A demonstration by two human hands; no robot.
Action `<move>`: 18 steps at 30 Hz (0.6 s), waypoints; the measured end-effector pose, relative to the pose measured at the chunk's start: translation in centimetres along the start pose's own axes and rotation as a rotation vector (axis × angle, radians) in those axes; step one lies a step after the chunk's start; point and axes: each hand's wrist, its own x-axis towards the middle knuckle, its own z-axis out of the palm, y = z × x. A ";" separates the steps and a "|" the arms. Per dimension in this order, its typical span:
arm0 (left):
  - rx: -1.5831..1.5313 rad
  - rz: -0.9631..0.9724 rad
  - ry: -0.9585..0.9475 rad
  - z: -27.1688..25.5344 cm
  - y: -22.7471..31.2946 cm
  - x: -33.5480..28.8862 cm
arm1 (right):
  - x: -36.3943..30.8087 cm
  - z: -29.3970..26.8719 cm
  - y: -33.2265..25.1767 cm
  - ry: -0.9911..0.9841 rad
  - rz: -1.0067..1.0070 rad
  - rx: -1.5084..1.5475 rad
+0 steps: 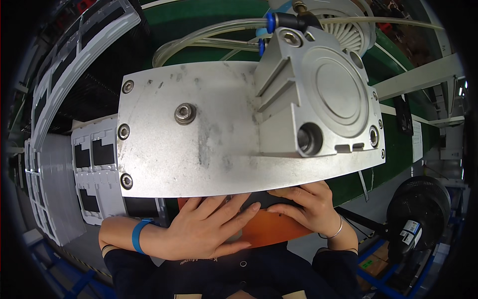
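Observation:
A silver metal press plate (199, 144) with a block-shaped air cylinder (338, 94) on top covers much of the middle and hides what lies beneath. My left hand (211, 226) rests at its near edge with fingers stretched and spread; some fingertips pass out of sight under the plate. Below the hands shows an orange surface (271, 228). Between the hands a dark flat piece (266, 200) is partly visible. My right hand (311, 207) is curled at the piece's right end, fingers above and thumb below. A tan patch covers one of its fingertips.
White trays with dark rectangular parts (97, 169) lie at the left beside tall stacked trays (55, 184). Clear air hoses (214, 32) run to the cylinder over a green bench (194, 20). A black fan (418, 214) stands at the right.

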 end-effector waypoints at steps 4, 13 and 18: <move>-0.023 -0.003 -0.007 -0.2 0.0 0.2 | 0.1 -0.1 -0.3 0.000 0.006 0.001; -0.055 0.006 0.031 -0.5 -0.1 0.3 | 0.9 -0.8 -0.7 -0.046 -0.008 0.032; -0.125 0.046 0.126 -0.6 0.2 0.3 | 0.9 -1.4 -1.3 -0.092 0.058 0.111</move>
